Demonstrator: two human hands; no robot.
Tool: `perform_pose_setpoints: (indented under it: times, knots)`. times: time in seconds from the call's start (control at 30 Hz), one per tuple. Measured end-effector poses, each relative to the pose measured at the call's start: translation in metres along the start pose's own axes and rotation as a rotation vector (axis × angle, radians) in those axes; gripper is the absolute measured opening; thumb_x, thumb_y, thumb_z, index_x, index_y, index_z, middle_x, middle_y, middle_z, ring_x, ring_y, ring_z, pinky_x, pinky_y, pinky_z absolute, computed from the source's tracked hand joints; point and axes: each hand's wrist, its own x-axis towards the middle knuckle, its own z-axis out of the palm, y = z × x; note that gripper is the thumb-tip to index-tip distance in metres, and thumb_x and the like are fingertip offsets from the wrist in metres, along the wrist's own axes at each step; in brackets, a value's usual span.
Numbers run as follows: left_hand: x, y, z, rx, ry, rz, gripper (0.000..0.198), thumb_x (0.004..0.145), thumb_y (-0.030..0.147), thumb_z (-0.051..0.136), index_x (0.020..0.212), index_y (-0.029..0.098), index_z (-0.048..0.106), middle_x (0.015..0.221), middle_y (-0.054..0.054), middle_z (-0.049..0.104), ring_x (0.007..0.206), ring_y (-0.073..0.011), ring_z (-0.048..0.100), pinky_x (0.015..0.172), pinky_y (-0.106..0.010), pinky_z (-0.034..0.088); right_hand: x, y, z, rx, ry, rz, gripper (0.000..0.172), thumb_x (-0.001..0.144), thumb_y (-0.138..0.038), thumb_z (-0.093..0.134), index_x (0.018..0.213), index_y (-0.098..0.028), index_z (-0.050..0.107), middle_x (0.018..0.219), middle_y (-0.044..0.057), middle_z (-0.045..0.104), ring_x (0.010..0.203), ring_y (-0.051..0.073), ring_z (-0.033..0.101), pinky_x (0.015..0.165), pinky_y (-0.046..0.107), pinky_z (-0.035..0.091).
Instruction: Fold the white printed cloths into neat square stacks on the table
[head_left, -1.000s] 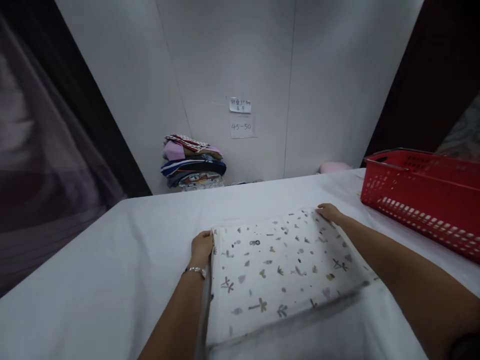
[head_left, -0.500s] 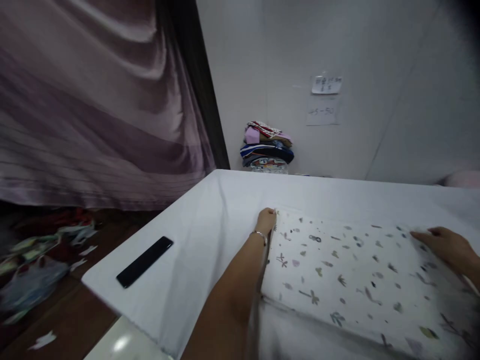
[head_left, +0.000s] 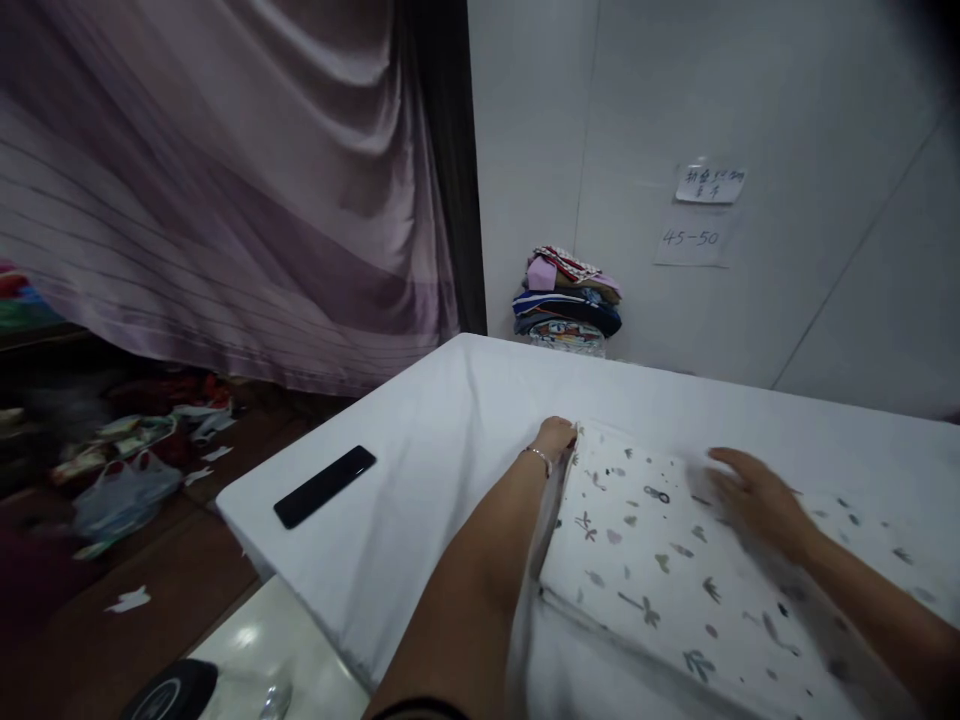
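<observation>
A white folded cloth (head_left: 645, 570) printed with small plants and shapes lies on the white-covered table (head_left: 420, 440). At its far left corner my left hand (head_left: 556, 437) has its fingers closed on the edge; a bracelet circles that wrist. My right hand (head_left: 754, 490), slightly blurred, is over the middle of the cloth with its fingers stretched out. Whether its palm touches the fabric I cannot tell. More printed fabric shows beyond my right forearm.
A black phone (head_left: 325, 486) lies on the table's left side. Folded clothes (head_left: 570, 300) are stacked by the wall behind. A pinkish curtain (head_left: 300, 180) hangs at left, above a plastic bag (head_left: 127, 495) on the floor. A dark object (head_left: 172, 690) sits at the lower left.
My right hand has left the cloth's right side and moved left to its middle. My left hand stays at the corner. The view has turned slightly left.
</observation>
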Motion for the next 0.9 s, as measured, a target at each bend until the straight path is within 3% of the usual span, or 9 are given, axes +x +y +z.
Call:
perform_pose_setpoints:
  times: [0.07,0.13,0.23,0.33,0.47,0.57,0.7,0.8,0.9]
  knots:
    - [0.001,0.002,-0.001,-0.009,-0.038,-0.010,0.020,0.074,0.014,0.060,0.094,0.014,0.063,0.085,-0.004,0.068,0.076,-0.0131,0.061,0.061,-0.020,0.042,0.013,-0.060,0.021,0.106,-0.056,-0.096,0.050,0.085,-0.050,0.031,0.119,-0.021,0.055,0.131,0.011,0.052,0.118,0.029,0.048,0.097,0.045,0.042]
    - [0.002,0.002,-0.001,-0.016,-0.074,-0.019,0.011,0.078,0.016,0.059,0.089,0.015,0.063,0.083,-0.004,0.067,0.074,-0.0125,0.060,0.061,-0.021,0.044,0.023,-0.105,0.045,0.167,-0.079,-0.262,0.047,0.087,-0.046,0.032,0.121,-0.022,0.055,0.132,0.009,0.051,0.122,0.027,0.045,0.103,0.045,0.036]
    - [0.005,0.001,-0.002,-0.022,-0.129,-0.034,0.017,0.085,0.025,0.057,0.097,0.013,0.060,0.094,-0.005,0.063,0.079,-0.0135,0.060,0.069,-0.027,0.049,0.033,-0.141,0.078,0.166,-0.104,-0.398,0.047,0.089,-0.038,0.032,0.125,-0.018,0.052,0.132,0.010,0.051,0.125,0.026,0.042,0.105,0.046,0.033]
    - [0.009,0.000,-0.001,-0.032,-0.175,-0.060,0.028,0.089,0.033,0.052,0.110,0.015,0.056,0.109,-0.008,0.058,0.091,-0.0168,0.058,0.078,-0.036,0.051,0.035,-0.147,0.101,0.079,-0.078,-0.357,0.050,0.089,-0.035,0.030,0.129,-0.013,0.049,0.135,0.014,0.047,0.127,0.028,0.038,0.105,0.048,0.032]
    - [0.015,0.002,-0.003,-0.055,-0.229,-0.097,0.028,0.090,0.033,0.050,0.113,0.017,0.055,0.114,-0.008,0.056,0.095,-0.0174,0.057,0.081,-0.037,0.051,0.034,-0.140,0.110,0.037,-0.090,-0.387,0.048,0.089,-0.033,0.032,0.132,-0.016,0.046,0.137,0.012,0.045,0.128,0.026,0.037,0.106,0.047,0.031]
    - [0.018,0.004,-0.005,-0.074,-0.259,-0.118,0.025,0.088,0.031,0.054,0.105,0.013,0.058,0.101,-0.006,0.061,0.084,-0.0148,0.060,0.073,-0.032,0.052,0.037,-0.139,0.107,0.035,-0.105,-0.395,0.047,0.089,-0.032,0.033,0.133,-0.017,0.045,0.136,0.012,0.046,0.127,0.026,0.038,0.105,0.047,0.031]
    - [0.020,0.005,-0.003,-0.070,-0.191,-0.122,0.006,0.078,0.018,0.062,0.076,0.012,0.060,0.072,-0.002,0.064,0.066,-0.0111,0.059,0.061,-0.021,0.048,0.035,-0.146,0.105,0.016,-0.120,-0.360,0.048,0.089,-0.032,0.034,0.133,-0.016,0.044,0.138,0.013,0.044,0.128,0.027,0.037,0.105,0.049,0.030]
    - [0.021,0.003,0.001,-0.050,-0.125,-0.113,0.005,0.073,0.016,0.062,0.069,0.013,0.059,0.065,-0.002,0.063,0.064,-0.0117,0.059,0.058,-0.020,0.045,0.014,-0.157,0.102,0.023,-0.195,-0.335,0.050,0.091,-0.035,0.032,0.136,-0.017,0.041,0.143,0.013,0.037,0.132,0.028,0.031,0.106,0.052,0.027]
    - [0.022,0.001,0.003,-0.025,-0.103,-0.088,0.004,0.071,0.016,0.062,0.069,0.013,0.060,0.065,-0.002,0.063,0.064,-0.0121,0.058,0.057,-0.020,0.045,-0.028,-0.171,0.095,0.051,-0.271,-0.362,0.055,0.092,-0.042,0.034,0.139,-0.015,0.038,0.145,0.015,0.031,0.134,0.030,0.026,0.107,0.054,0.026]
